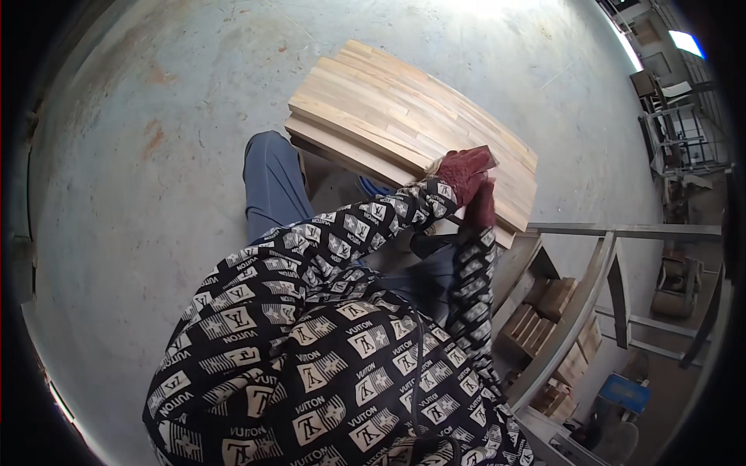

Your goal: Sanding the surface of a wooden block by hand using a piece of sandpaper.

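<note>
Left hand (463,174) and right hand (479,208) sit close, wooden panel (388,101) beneath their fingers — I can't tell their grip. Perhaps smoothing; next needs even pressure.

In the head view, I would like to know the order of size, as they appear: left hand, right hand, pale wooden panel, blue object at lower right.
1. Pale wooden panel, clearly largest
2. Left hand
3. Right hand and blue object: they look too alike to rank
</note>
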